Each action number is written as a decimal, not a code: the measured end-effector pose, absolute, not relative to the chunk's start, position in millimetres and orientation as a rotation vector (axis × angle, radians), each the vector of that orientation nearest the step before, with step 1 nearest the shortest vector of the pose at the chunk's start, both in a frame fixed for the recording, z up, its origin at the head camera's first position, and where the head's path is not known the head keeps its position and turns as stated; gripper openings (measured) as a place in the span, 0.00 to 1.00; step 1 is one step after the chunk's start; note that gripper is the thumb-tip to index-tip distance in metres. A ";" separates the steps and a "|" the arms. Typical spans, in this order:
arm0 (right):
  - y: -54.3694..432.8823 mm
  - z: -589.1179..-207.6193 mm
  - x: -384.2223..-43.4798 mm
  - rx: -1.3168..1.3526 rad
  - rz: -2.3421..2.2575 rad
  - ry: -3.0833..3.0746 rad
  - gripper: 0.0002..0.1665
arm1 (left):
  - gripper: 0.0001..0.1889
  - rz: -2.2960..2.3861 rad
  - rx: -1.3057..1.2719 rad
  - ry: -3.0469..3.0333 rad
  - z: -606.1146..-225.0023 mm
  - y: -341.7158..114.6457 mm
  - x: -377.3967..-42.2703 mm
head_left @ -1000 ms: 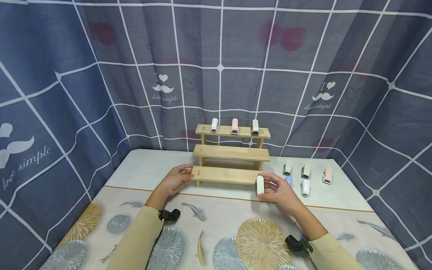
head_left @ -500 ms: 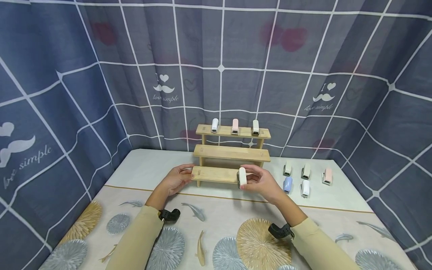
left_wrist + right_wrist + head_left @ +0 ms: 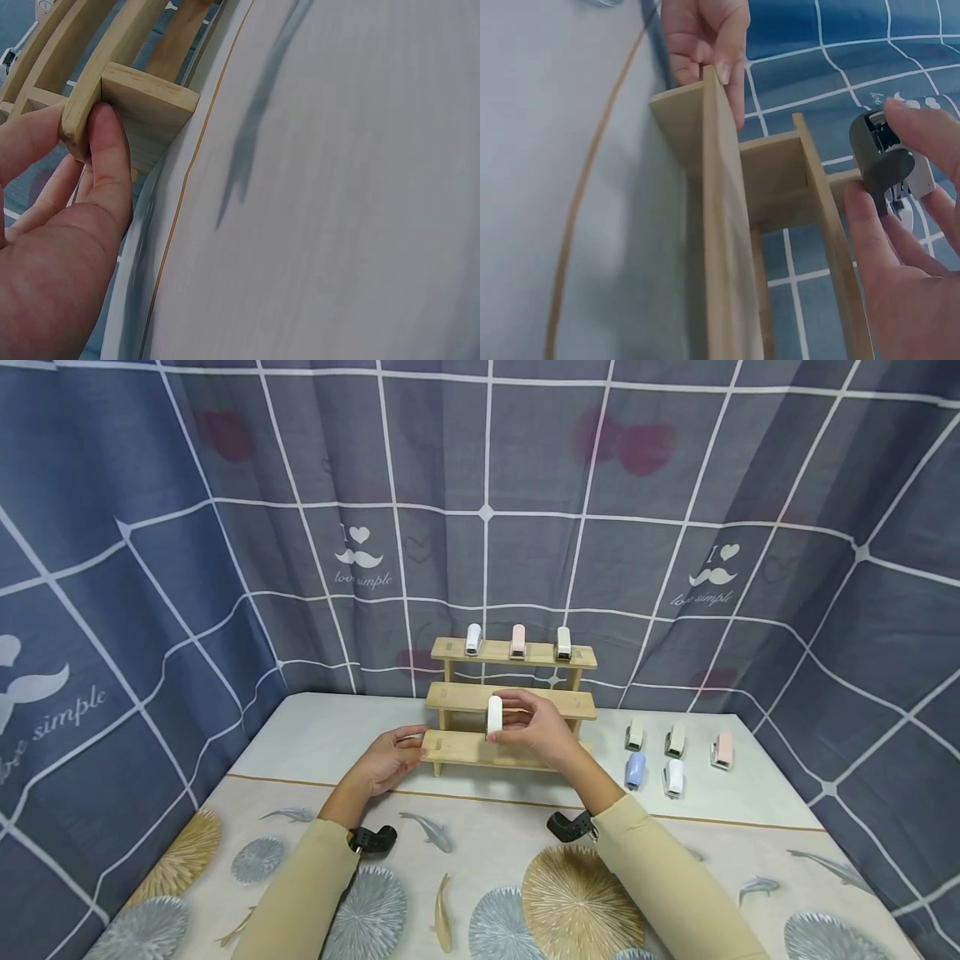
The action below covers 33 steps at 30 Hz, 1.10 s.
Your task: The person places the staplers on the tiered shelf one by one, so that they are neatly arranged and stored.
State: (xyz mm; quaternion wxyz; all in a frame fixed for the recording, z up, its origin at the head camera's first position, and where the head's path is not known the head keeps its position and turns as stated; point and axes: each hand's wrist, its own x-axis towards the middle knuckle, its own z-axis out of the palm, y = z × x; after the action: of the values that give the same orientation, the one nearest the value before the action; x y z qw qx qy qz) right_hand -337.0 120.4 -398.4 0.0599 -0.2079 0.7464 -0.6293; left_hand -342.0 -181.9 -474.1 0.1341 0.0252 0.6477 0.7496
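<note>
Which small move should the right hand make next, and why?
Probably set the held stapler on the middle shelf: the right hand holds it near there, no stapler shows on that shelf, and the top shelf already bears three.

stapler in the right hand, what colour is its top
Stapler top: white, best seen in head view.

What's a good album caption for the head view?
Right hand holds a pale stapler at a three-tier wooden stand; left hand grips its lowest shelf.
</note>
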 end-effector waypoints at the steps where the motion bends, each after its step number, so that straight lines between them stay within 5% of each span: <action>1: 117.1 -397.7 -340.2 -0.635 -1.909 2.262 0.45 | 0.32 2.177 0.069 1.876 -474.2 -182.1 -342.0; 33: 71.2 -382.0 -402.7 -0.589 -1.724 2.551 0.39 | 0.33 2.177 0.124 1.850 -473.5 -183.5 -343.1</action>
State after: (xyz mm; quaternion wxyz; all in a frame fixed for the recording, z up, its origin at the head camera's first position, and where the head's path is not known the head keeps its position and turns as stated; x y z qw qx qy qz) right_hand -402.7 71.2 -382.0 0.0035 -0.1878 0.8138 -0.5500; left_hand -343.1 -183.5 -473.5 0.1407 0.0429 0.6405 0.7538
